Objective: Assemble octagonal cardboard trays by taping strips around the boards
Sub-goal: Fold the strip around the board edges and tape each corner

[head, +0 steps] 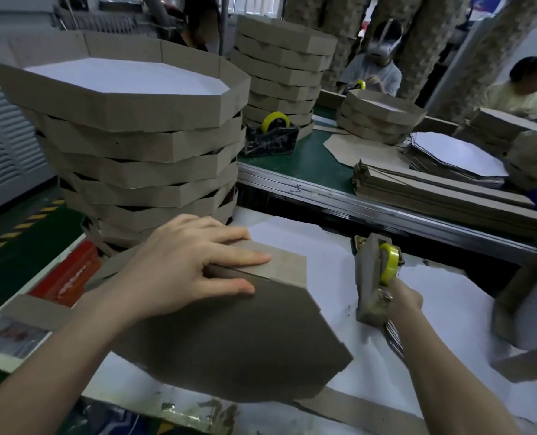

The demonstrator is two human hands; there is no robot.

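Nearest, a loose cardboard strip (355, 406) lies flat on the white table (449, 309), running out from under the octagonal board (229, 334). The board sits brown side up in the middle of the table, in front of the person. The left hand (191, 268) lies on the board's far left corner with fingers straight and spread. The upper fingers press on the lighter rim strip (287, 265) folded along that edge, and the thumb presses on the board face. Just right of the board, and apart from it, the right hand (402, 304) is wrapped around the handle of a cardboard-clad tape dispenser (370, 277). The dispenser stands upright on the table, its yellow tape roll (389, 262) facing the hand. A red sheet (69, 274) lies at the table's left edge. Behind the left hand rises a tall stack of finished trays (135, 146), white inside and brown outside, blocking the view behind it. Beyond the table runs a green conveyor belt (311, 158). It carries a black desk dispenser (273, 139) with a yellow roll, a pile of flat strips (433, 193) and a pile of octagonal boards (458, 158), white side up. Farther back stand more tray stacks (279, 70) and two seated people (377, 67), blurred.
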